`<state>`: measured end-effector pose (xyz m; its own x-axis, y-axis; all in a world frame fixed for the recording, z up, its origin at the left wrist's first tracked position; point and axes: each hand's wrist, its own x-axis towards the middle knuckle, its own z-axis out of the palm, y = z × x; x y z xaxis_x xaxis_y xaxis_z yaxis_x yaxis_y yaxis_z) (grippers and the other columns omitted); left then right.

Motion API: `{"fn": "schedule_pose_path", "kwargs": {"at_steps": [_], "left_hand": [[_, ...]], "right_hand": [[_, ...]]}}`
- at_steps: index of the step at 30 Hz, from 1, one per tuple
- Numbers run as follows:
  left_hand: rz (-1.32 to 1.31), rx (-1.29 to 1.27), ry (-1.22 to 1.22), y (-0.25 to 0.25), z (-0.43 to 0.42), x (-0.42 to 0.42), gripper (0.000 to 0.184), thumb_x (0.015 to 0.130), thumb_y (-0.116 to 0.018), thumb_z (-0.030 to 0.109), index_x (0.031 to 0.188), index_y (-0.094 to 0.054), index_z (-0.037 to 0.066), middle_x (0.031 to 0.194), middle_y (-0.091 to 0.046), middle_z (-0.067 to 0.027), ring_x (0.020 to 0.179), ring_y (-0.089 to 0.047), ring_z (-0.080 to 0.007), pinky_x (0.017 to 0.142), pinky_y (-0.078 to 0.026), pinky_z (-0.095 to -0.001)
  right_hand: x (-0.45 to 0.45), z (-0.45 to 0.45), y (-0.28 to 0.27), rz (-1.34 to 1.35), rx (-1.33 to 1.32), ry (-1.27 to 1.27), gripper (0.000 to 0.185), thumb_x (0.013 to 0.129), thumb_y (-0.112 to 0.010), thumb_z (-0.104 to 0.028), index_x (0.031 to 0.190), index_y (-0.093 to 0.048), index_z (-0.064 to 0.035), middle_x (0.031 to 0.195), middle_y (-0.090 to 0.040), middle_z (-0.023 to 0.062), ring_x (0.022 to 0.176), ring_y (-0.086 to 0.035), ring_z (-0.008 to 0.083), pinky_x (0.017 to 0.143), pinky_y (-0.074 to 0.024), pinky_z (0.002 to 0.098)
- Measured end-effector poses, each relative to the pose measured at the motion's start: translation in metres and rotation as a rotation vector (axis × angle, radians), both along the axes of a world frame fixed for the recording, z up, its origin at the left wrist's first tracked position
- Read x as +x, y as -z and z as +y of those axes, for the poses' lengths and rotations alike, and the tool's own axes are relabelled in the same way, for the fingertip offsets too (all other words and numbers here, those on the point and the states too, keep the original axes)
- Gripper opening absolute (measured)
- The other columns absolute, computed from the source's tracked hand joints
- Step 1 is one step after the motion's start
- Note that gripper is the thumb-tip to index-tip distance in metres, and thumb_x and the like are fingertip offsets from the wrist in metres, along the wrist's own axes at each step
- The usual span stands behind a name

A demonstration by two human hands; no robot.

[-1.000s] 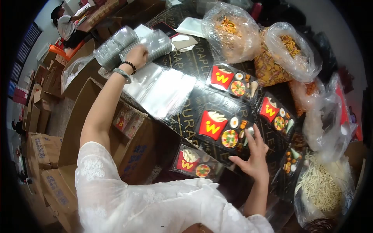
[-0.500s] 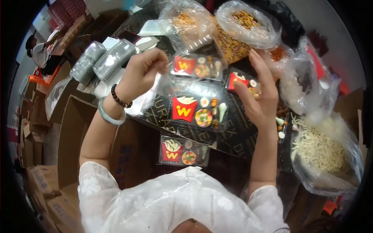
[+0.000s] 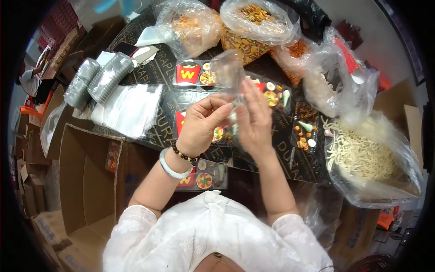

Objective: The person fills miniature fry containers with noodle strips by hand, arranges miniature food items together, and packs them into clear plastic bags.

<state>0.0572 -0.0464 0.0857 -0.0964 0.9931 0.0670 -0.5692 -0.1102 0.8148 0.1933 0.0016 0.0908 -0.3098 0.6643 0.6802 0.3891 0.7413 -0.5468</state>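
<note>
My left hand [image 3: 206,119], with a beaded bracelet and a pale bangle, pinches a clear plastic piece [image 3: 229,68], perhaps a bag, blurred by motion. Beside it, my right hand [image 3: 256,120] has its fingers stretched upward near the plastic, slightly smeared. Below and behind the hands are clear trays with a red fries carton marked W, a small egg and a pizza piece: an upper tray [image 3: 195,73], a middle one [image 3: 180,122] mostly covered by my left hand, and a lower one [image 3: 210,179]. Another filled tray [image 3: 274,94] lies right of my fingers.
Flat clear bags [image 3: 129,109] and stacked clear plastic shells [image 3: 108,79] lie left on the black table. Bags of small pieces [image 3: 244,41] stand at the back. At right are a tray of bits [image 3: 304,133] and a bag of cream strips [image 3: 362,154]. A cardboard box [image 3: 90,172] stands lower left.
Both hands have come together at the middle, the left moving right and the right moving left. Clear plastic now rises between them. The view has shifted, showing more of the right side.
</note>
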Motion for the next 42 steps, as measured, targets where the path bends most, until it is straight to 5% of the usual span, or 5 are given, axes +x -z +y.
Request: {"fn": "schedule_pose_path", "kwargs": {"at_steps": [2, 6, 27, 30, 42], "left_hand": [[-0.153, 0.012, 0.022, -0.006, 0.001, 0.010, 0.011, 0.088, -0.063, 0.010, 0.091, -0.067, 0.000, 0.118, -0.051, -0.0034, 0.091, -0.059, -0.0097, 0.071, -0.057, -0.0260], [-0.148, 0.008, -0.018, -0.006, 0.004, 0.017, 0.011, 0.087, -0.065, 0.012, 0.089, -0.068, 0.001, 0.113, -0.052, -0.0018, 0.088, -0.059, -0.0094, 0.070, -0.057, -0.0255], [-0.126, -0.072, -0.103, -0.009, 0.002, 0.029, 0.023, 0.087, -0.064, 0.029, 0.081, -0.066, 0.007, 0.099, -0.059, 0.0027, 0.083, -0.058, -0.0061, 0.066, -0.050, -0.0218], [-0.085, -0.072, -0.117, -0.004, 0.003, 0.027, 0.027, 0.090, -0.059, 0.029, 0.101, -0.063, 0.005, 0.092, -0.064, -0.0021, 0.080, -0.060, -0.0090, 0.066, -0.053, -0.0242], [-0.062, -0.050, -0.137, -0.013, 0.003, 0.027, 0.017, 0.090, -0.063, 0.022, 0.092, -0.065, 0.005, 0.087, -0.063, 0.0017, 0.081, -0.059, -0.0056, 0.064, -0.052, -0.0214]], "right_hand": [[-0.006, -0.009, 0.008, 0.234, -0.226, -0.229, 0.049, 0.097, -0.044, -0.033, 0.130, -0.047, 0.0031, 0.133, -0.047, 0.0226, 0.122, -0.045, 0.0350, 0.102, -0.0335, 0.0393], [-0.002, -0.017, 0.005, 0.319, -0.326, -0.302, 0.051, 0.100, -0.034, -0.034, 0.133, -0.042, 0.0052, 0.136, -0.044, 0.0223, 0.128, -0.041, 0.0323, 0.105, -0.0307, 0.0387], [-0.006, -0.029, -0.005, 0.355, -0.407, -0.298, 0.052, 0.101, -0.032, -0.031, 0.134, -0.037, 0.0089, 0.140, -0.038, 0.0231, 0.133, -0.032, 0.0322, 0.108, -0.0251, 0.0371], [-0.005, -0.027, -0.003, 0.357, -0.396, -0.308, 0.052, 0.101, -0.032, -0.031, 0.134, -0.038, 0.0091, 0.139, -0.039, 0.0231, 0.133, -0.033, 0.0324, 0.108, -0.0254, 0.0372], [-0.006, -0.028, -0.001, 0.402, -0.537, -0.312, 0.052, 0.101, -0.035, -0.031, 0.133, -0.038, 0.0097, 0.138, -0.040, 0.0241, 0.131, -0.035, 0.0326, 0.107, -0.0278, 0.0369]]}}
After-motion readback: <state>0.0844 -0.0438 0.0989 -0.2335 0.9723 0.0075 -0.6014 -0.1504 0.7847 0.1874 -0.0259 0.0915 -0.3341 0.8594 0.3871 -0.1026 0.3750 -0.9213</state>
